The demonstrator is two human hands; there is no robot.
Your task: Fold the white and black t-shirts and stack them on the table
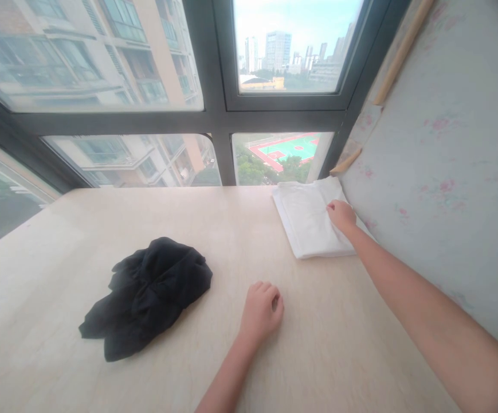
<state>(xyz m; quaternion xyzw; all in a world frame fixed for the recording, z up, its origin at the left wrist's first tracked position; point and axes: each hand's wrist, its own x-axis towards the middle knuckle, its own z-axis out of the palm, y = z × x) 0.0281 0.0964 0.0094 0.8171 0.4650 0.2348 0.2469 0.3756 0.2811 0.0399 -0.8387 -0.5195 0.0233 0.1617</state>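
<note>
A crumpled black cloth (149, 295) lies on the left part of the pale sill. To its right, my left hand (262, 310) rests over the bare surface with its fingers curled and nothing visible in them. A folded white cloth (311, 226) lies flat at the back right, against the wall. My right hand (342, 215) is over that white cloth, its fingers pinched together near the middle; whether they grip any fabric is too small to tell.
The broad pale sill (231, 229) ends at a window with dark frames (223, 121). On the right stands a flowered wallpaper wall (438, 172), with peeling edge trim (403, 51) beside the window.
</note>
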